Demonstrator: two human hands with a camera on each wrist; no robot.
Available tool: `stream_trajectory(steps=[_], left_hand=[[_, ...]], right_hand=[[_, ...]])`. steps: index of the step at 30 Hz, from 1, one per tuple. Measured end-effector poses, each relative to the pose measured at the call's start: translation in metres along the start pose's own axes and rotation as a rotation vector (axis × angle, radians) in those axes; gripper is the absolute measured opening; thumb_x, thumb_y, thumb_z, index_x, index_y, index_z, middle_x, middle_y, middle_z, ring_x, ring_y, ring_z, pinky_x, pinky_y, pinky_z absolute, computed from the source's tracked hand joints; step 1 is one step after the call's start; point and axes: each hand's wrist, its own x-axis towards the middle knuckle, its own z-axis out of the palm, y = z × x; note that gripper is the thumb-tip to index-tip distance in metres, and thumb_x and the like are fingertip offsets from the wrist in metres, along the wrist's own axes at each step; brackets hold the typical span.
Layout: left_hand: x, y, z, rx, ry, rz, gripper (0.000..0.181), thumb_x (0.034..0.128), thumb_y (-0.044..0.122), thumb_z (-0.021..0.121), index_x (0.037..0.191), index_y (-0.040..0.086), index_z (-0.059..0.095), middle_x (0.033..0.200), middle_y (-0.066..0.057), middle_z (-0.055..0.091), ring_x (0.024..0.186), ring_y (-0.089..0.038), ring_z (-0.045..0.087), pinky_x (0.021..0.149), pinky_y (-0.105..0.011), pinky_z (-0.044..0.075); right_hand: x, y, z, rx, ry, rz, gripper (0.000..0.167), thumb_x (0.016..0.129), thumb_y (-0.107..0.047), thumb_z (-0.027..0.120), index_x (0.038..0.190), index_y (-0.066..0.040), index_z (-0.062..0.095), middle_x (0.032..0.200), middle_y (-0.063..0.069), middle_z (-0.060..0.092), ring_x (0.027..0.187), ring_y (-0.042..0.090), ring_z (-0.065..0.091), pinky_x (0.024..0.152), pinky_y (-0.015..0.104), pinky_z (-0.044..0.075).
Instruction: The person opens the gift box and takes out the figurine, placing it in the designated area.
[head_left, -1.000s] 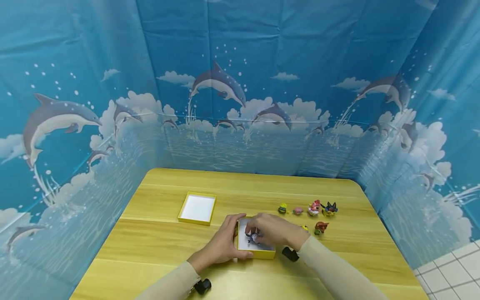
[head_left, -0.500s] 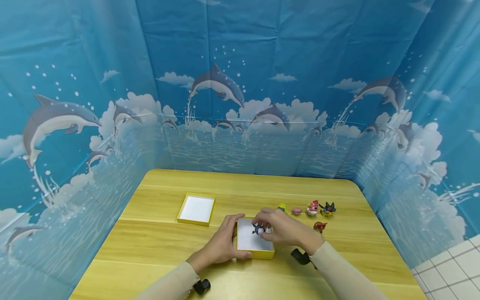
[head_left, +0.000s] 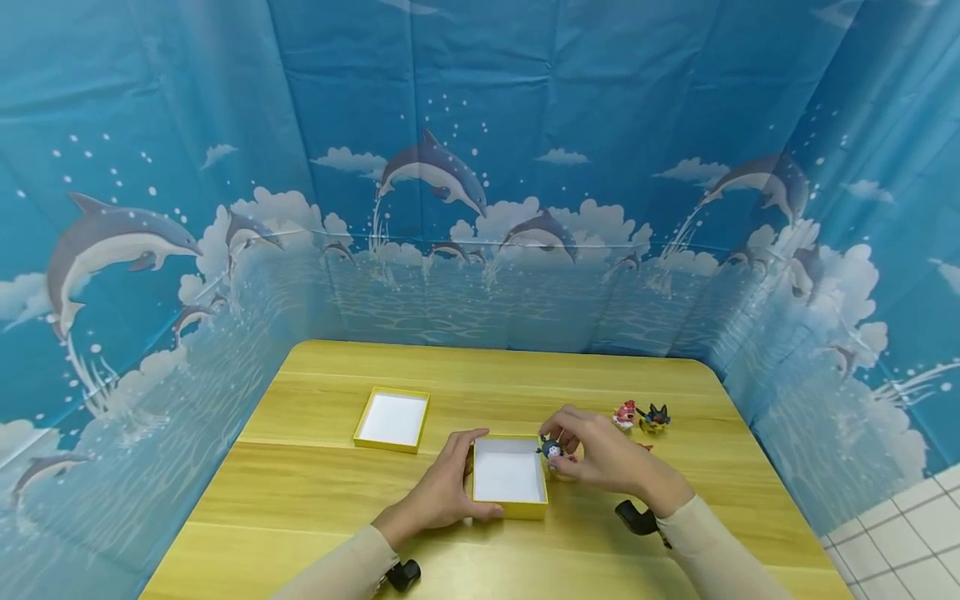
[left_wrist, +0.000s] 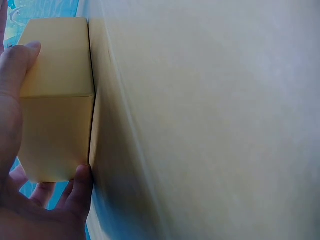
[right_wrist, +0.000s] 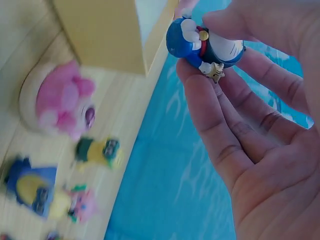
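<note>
My left hand grips the yellow box from its left side, thumb on the near wall and fingers round the far left edge. The open box shows a bare white inside. In the left wrist view, the thumb lies on one yellow wall and a fingertip touches a lower edge. Just past the box's right rim, my right hand pinches a small dark-blue and white toy figurine. The right wrist view shows the figurine tilted sideways between thumb and fingers, with a red collar and gold bell.
A yellow lid with a white inside lies at the left. A red-and-white figurine and a black-and-yellow one stand beyond my right hand. In the right wrist view, a pink figurine and several blurred ones stand near the box.
My right hand has lifted the toy figurine out of the box and moved right, past its rim. My left hand has kept its grip on the box.
</note>
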Motion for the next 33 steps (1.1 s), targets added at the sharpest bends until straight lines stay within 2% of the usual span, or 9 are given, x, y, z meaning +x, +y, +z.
stream_trajectory(steps=[6,9,13,18,23,28,33], left_hand=[[0.001,-0.001,-0.001,0.021,0.011,0.009,0.129,0.0856,0.058,0.104,0.184,0.023,0.028,0.174,-0.011,0.043,0.156,-0.031,0.058,0.129,-0.053,0.056],[0.001,-0.001,-0.002,0.025,0.014,0.011,0.129,0.0856,0.059,0.104,0.184,0.022,0.028,0.174,-0.011,0.042,0.155,-0.03,0.058,0.129,-0.053,0.056],[0.001,-0.001,-0.001,0.024,0.011,0.007,0.129,0.0857,0.059,0.104,0.184,0.022,0.028,0.174,-0.011,0.042,0.154,-0.029,0.058,0.129,-0.052,0.056],[0.0,-0.001,0.0,0.018,0.011,0.002,0.128,0.0857,0.058,0.104,0.184,0.024,0.028,0.174,-0.01,0.043,0.156,-0.029,0.057,0.129,-0.052,0.056],[0.0,-0.001,0.0,0.02,0.009,-0.001,0.128,0.0864,0.057,0.104,0.184,0.023,0.028,0.173,-0.01,0.043,0.156,-0.029,0.057,0.129,-0.052,0.055],[0.0,0.0,0.0,0.027,0.001,0.006,0.128,0.0876,0.055,0.104,0.184,0.019,0.027,0.173,-0.012,0.043,0.156,-0.031,0.057,0.129,-0.051,0.056],[0.0,0.0,0.001,0.047,0.014,0.017,0.129,0.0869,0.056,0.104,0.184,0.018,0.028,0.173,-0.012,0.043,0.156,-0.031,0.056,0.128,-0.053,0.056]], right_hand=[[-0.02,0.013,-0.014,-0.025,0.072,0.116,0.031,0.103,-0.008,0.088,0.13,-0.017,0.075,0.121,-0.002,0.08,0.098,0.008,0.077,0.086,0.038,0.07],[-0.031,0.021,-0.023,-0.037,0.12,0.154,0.032,0.102,-0.006,0.088,0.129,-0.017,0.074,0.12,-0.004,0.08,0.097,0.006,0.077,0.086,0.038,0.07],[-0.049,0.033,-0.035,-0.032,0.171,0.186,0.035,0.104,-0.006,0.088,0.134,-0.013,0.073,0.119,-0.002,0.081,0.097,0.006,0.078,0.085,0.037,0.071],[-0.072,0.052,-0.047,-0.039,0.23,0.225,0.043,0.104,-0.005,0.087,0.145,-0.008,0.072,0.126,0.008,0.082,0.099,0.01,0.078,0.086,0.036,0.07],[-0.096,0.075,-0.054,-0.102,0.3,0.265,0.044,0.101,-0.001,0.089,0.142,-0.006,0.075,0.124,0.011,0.082,0.097,0.011,0.079,0.083,0.035,0.07],[-0.114,0.096,-0.054,-0.114,0.289,0.356,0.04,0.099,-0.002,0.091,0.136,-0.005,0.076,0.118,0.01,0.082,0.094,0.012,0.079,0.082,0.038,0.071],[-0.12,0.116,-0.043,-0.102,0.231,0.4,0.04,0.094,0.0,0.094,0.129,-0.001,0.075,0.115,0.011,0.082,0.094,0.024,0.083,0.081,0.039,0.072]])
